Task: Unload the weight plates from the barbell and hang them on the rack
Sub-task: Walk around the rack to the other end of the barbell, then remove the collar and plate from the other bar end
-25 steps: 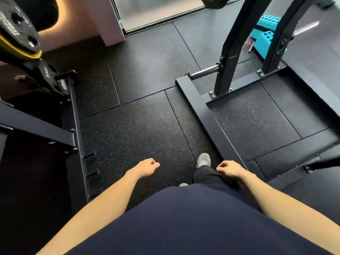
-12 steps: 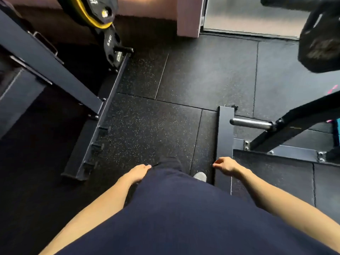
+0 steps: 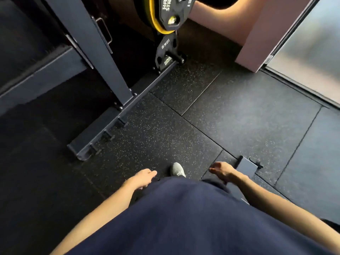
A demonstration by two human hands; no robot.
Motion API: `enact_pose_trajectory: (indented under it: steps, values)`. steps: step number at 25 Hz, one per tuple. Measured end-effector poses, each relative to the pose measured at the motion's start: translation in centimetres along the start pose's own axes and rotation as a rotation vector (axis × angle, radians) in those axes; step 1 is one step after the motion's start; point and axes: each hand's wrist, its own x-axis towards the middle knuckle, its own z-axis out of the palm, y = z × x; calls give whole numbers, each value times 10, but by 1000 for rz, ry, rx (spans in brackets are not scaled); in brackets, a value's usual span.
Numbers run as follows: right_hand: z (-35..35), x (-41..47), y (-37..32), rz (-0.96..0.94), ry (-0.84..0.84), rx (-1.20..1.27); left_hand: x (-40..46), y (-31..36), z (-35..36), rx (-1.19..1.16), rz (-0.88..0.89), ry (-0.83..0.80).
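A dark steel rack [image 3: 95,43] stands at the upper left, its base rail running down toward me. On its pegs hang a large black plate with a yellow rim [image 3: 166,13] and, below it, a small black plate marked 10KG [image 3: 165,52]. My left hand [image 3: 144,178] hangs loosely curled at my hip and holds nothing. My right hand [image 3: 221,171] hangs the same way on the other side, also holding nothing. No barbell is in view.
Black speckled rubber tiles [image 3: 230,116] cover the floor ahead. A pink wall corner [image 3: 257,39] and a frosted glass door [image 3: 312,52] stand at the upper right. The end of another frame's base [image 3: 246,165] lies beside my right hand. My grey shoe [image 3: 177,169] steps forward.
My view has swung left and I have walked closer to the plate rack, which now fills the upper left. The second frame has slid out of view. Both hands still hang idle.
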Motion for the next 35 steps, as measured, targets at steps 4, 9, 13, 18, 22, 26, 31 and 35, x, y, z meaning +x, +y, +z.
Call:
enact_pose_trajectory:
  steps: [4,9,13,18,22,26,31,35]
  values:
    - [-60,42,-23,-87,-32,-114,-4,38,-15,-129,-55,31]
    - [-111,84,-51,-169,-117,-253,-9,71,-11,-359,-135,125]
    - [-166,111,-96,-289,-172,-345,-24,103,-23,-562,-138,352]
    - [-223,122,-190,-503,-65,-342,-49,122,-104,-667,-105,643]
    - [-263,99,-287,-733,28,-262,-100,132,-193,-685,-34,883]
    - [-306,51,-371,-917,146,-203,-166,147,-277,-662,73,1092]
    - [-366,-21,-450,-1154,294,-168,-249,163,-357,-685,240,1329]
    - [-400,-78,-499,-1324,341,-125,-308,160,-400,-755,293,1485]
